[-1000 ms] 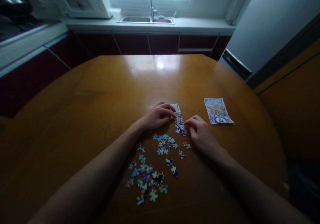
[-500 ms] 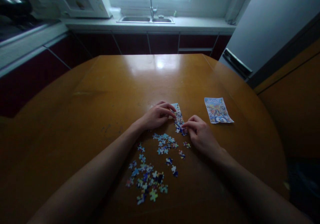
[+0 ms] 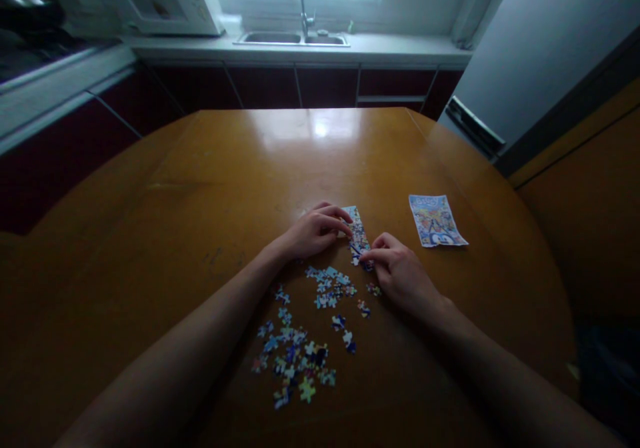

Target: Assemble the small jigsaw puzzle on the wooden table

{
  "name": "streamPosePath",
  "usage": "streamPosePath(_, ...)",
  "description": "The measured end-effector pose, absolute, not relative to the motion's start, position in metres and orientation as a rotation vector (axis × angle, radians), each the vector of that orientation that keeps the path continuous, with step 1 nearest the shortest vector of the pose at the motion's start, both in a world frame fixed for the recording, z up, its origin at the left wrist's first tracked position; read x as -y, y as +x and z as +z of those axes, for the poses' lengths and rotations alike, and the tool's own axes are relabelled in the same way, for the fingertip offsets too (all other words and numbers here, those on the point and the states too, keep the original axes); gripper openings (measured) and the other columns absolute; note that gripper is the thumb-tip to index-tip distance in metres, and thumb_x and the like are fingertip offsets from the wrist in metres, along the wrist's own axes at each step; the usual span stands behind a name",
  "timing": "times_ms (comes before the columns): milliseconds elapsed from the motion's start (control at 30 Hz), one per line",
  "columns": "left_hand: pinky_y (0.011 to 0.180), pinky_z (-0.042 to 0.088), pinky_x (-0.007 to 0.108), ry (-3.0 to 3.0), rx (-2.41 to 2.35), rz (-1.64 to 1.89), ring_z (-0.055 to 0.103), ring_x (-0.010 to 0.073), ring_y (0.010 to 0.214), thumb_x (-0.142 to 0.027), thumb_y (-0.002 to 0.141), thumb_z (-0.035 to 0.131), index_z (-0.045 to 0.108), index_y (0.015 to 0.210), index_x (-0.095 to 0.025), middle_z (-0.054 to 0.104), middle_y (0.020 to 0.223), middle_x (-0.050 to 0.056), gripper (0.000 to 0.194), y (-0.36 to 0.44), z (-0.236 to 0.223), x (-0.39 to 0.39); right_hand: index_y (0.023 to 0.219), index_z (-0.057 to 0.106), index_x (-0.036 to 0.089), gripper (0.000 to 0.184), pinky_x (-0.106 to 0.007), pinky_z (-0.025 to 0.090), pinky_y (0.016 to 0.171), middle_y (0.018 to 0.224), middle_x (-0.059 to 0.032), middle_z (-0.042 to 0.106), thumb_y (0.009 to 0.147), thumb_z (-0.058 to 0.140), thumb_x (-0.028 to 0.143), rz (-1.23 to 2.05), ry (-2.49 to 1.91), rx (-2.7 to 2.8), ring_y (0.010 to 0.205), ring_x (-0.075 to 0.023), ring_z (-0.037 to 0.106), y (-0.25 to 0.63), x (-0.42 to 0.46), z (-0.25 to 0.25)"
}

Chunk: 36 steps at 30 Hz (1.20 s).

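With the puzzle (image 3: 357,229) as my clock's centre and twelve straight ahead of the person seated here, the pile (image 3: 293,355) of loose pieces lies nearest, out at seven o'clock, a yellow-green piece (image 3: 307,389) at its near edge. Two pieces (image 3: 339,322) sit apart near six, and a smaller cluster (image 3: 327,295), mostly pale blue, comes in closer at seven. The right hand (image 3: 367,256) reaches in from four o'clock, thumb and forefinger brought together at the puzzle's near end; whether a piece is between them I cannot tell. The work looks to me like fitting or pressing at that end, and I'd judge the next move calls for a light, exact fingertip while the far part is kept steady. The puzzle itself is a narrow joined strip lying flat on the tabletop (image 3: 240,168), long way roughly twelve to six, pale blue at the far end, busily speckled in the middle, darker blue and white near the right hand, its near edge knobbly. From nine o'clock the left hand (image 3: 345,229) rests over its left side, fingers loosely spread and bent, gripping nothing that I can see. Beyond, toward three, a printed sheet (image 3: 437,221) lies alone; farther off stands a microwave (image 3: 167,1) at eleven.
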<state>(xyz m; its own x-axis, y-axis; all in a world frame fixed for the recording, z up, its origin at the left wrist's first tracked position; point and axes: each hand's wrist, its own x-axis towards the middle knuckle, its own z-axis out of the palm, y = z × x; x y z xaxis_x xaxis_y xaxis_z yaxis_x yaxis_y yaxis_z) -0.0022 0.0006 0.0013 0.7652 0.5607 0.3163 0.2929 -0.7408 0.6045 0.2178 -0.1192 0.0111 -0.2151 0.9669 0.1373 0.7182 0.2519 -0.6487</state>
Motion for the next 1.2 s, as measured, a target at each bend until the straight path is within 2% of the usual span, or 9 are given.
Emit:
streamPosePath(500,0.102,0.043,0.043,2.425,-0.623,0.674,0.056,0.0216,0.109,-0.01,0.086,0.056,0.078,0.097,-0.031,0.069,0.114,0.002,0.032,-0.002,0.002,0.0,0.09,0.072,0.021,0.021,-0.035,0.049,0.079,0.093,-0.006,0.063,0.09,0.053,0.013,0.624,-1.511,1.849,0.082,-0.0185,0.061,0.219,0.117,0.009)
streamPosePath(700,0.102,0.043,0.043,2.453,-0.588,0.642,0.053,0.0215,0.11,-0.014,0.089,0.06,0.079,0.095,-0.032,0.069,0.116,0.002,0.026,-0.003,-0.001,-0.002,0.094,0.07,0.02,0.012,-0.033,0.049,0.076,0.095,-0.0054,0.062,0.09,0.059,0.021,0.628,-1.52,1.898,0.081,-0.0178,0.06,0.213,0.12,0.011)
streamPosePath(900,0.104,0.042,0.043,2.513,-0.494,0.661,0.051,0.0209,0.112,-0.011,0.09,0.06,0.079,0.094,-0.036,0.067,0.122,-0.001,0.032,-0.003,-0.003,-0.001,0.091,0.065,0.022,0.009,-0.032,0.046,0.074,0.093,-0.0039,0.061,0.085,0.069,0.027,0.497,-1.627,1.987,0.083,-0.0191,0.058,0.2,0.125,0.012)
streamPosePath(1200,0.109,0.041,0.044,2.506,-0.415,0.62,0.048,0.0207,0.121,-0.003,0.09,0.056,0.079,0.097,-0.036,0.064,0.128,0.001,0.041,0.0,-0.001,0.004,0.086,0.06,0.022,0.011,-0.031,0.043,0.07,0.091,-0.0031,0.059,0.086,0.067,0.03,0.375,-1.681,2.025,0.081,-0.019,0.057,0.195,0.123,0.009)
